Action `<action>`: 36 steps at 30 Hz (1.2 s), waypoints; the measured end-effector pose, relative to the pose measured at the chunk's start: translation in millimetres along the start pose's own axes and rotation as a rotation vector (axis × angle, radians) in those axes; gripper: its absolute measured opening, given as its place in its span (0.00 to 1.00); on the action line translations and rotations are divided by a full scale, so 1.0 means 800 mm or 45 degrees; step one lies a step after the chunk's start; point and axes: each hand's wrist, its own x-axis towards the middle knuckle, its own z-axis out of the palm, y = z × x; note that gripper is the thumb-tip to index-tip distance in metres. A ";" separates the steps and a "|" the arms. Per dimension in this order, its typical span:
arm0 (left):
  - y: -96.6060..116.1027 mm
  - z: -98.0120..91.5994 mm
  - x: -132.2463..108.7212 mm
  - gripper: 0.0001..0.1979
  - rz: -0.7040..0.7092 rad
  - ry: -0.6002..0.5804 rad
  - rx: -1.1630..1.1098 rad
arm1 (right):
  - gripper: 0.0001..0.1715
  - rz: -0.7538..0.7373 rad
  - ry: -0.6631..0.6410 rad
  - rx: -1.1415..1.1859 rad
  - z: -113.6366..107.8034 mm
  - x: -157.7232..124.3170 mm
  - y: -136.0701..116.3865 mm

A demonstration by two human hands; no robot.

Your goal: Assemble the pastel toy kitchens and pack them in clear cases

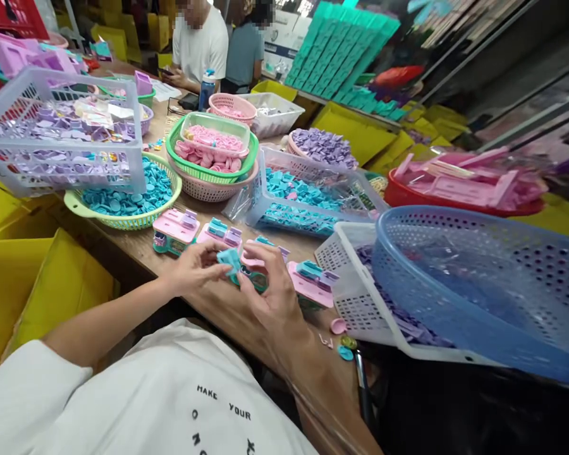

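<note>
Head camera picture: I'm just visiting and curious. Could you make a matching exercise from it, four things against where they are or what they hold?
Things
1. Turquoise piece
2. Red basin
3. Yellow-green basket
4. Pink-topped toys

Places or contents
A. Holds long pink parts
B. In a row on the table
C. In the left hand
D. Holds turquoise discs

Pairs: 1-C, 2-A, 3-D, 4-B
</note>
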 end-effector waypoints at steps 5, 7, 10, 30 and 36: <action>0.026 -0.061 -0.027 0.21 0.257 0.428 0.146 | 0.14 0.008 -0.206 0.349 0.069 0.093 -0.012; 0.017 -0.083 -0.039 0.19 0.333 0.615 0.369 | 0.10 -0.024 -0.277 0.380 0.098 0.118 -0.010; -0.009 -0.111 -0.051 0.21 0.420 0.883 0.730 | 0.10 -0.079 -0.310 0.375 0.135 0.133 -0.002; -0.041 -0.085 0.026 0.28 0.497 0.909 1.215 | 0.12 0.015 -0.143 0.330 0.104 0.150 0.086; 0.048 -0.126 0.067 0.26 0.320 0.479 0.787 | 0.13 -0.103 -0.274 0.324 0.086 0.203 0.057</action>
